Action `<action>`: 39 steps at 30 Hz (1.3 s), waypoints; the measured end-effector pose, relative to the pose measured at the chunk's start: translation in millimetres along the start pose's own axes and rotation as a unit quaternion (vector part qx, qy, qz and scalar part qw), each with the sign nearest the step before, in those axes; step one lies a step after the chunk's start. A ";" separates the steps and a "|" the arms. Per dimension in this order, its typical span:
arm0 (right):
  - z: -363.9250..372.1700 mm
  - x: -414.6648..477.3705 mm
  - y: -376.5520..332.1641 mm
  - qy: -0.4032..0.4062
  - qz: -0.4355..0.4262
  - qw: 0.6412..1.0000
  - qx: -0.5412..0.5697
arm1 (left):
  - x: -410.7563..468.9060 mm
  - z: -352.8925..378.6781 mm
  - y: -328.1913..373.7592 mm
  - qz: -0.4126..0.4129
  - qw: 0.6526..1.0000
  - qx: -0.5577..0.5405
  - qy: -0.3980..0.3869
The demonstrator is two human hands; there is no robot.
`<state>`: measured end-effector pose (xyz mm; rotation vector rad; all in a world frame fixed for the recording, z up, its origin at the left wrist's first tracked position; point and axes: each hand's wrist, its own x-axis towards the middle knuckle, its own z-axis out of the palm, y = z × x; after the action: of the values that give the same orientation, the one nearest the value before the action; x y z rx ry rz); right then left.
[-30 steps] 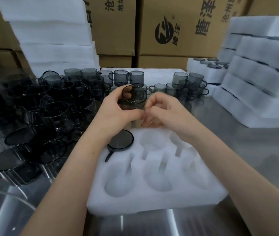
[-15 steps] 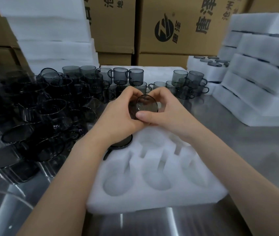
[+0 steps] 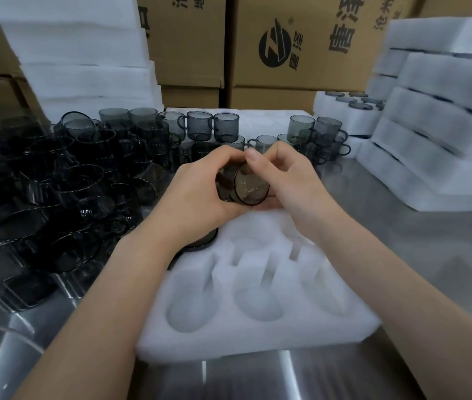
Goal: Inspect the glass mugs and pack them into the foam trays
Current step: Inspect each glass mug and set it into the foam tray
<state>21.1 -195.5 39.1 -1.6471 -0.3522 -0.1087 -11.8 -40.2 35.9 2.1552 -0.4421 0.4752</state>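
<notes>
Head view is the only one here. You're holding one smoky glass mug (image 3: 246,186) tipped on its side, rim facing you, just above the far row of the foam tray (image 3: 258,336). Your left hand (image 3: 197,197) is curling round the body from the left, and your right hand (image 3: 289,180) is wrapping over the top with the thumb underneath near the rim, so both hands are closed on it. I can't tell where the handle is sitting.

My guess is it's light but rigid and pretty slick, and the thin rim looks like the part most likely to chip. So I'd be gripping the body or the handle and not pinching the rim. The foam looks soft and forgiving, so lowering it straight into a pocket should be gentle enough.

One packed mug (image 3: 200,243) is peeking out from under your left wrist in the tray's far left pocket. Loads of loose mugs (image 3: 70,174) are crowding the desk (image 3: 402,226) on your left, so watch that elbow.
</notes>
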 end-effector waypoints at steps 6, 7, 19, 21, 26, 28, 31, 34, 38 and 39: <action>-8.2 1.4 -0.3 -0.071 0.033 0.994 0.078 | 2.4 1.8 0.0 -0.017 0.997 -0.070 0.033; -10.3 1.8 0.4 -0.088 0.035 0.992 0.087 | 2.8 1.9 -0.9 -0.020 0.996 -0.081 0.040; -12.7 0.1 5.2 -0.134 0.012 0.989 0.061 | 5.6 0.5 -7.2 -0.033 0.993 -0.098 0.062; -8.2 -1.8 4.2 -0.098 0.004 0.995 0.023 | 3.8 1.1 -3.3 -0.008 0.998 -0.041 0.056; -3.6 -1.8 4.6 -0.016 -0.027 0.997 -0.074 | 0.8 1.0 1.0 0.016 1.000 -0.006 0.023; -4.1 -1.1 4.1 -0.012 -0.033 0.998 -0.058 | 0.7 1.3 1.6 0.024 0.999 -0.007 0.020; -6.9 0.3 -0.1 -0.027 -0.006 0.998 0.062 | 1.7 0.4 0.8 0.014 0.997 -0.045 0.057; -12.9 2.2 -2.3 -0.071 0.015 0.987 0.142 | 1.9 -1.0 0.5 -0.006 0.990 -0.104 0.099; -16.5 0.9 -0.8 -0.166 0.024 0.978 0.125 | 3.7 -0.7 -5.6 -0.034 0.967 -0.237 0.086; -16.6 0.8 -0.5 -0.171 0.015 0.977 0.128 | 4.2 -0.2 -6.6 -0.033 0.965 -0.251 0.071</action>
<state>24.0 -211.7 41.6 -1.4114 -0.5774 0.2386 -5.2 -36.9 33.6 1.6304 -0.3630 0.4226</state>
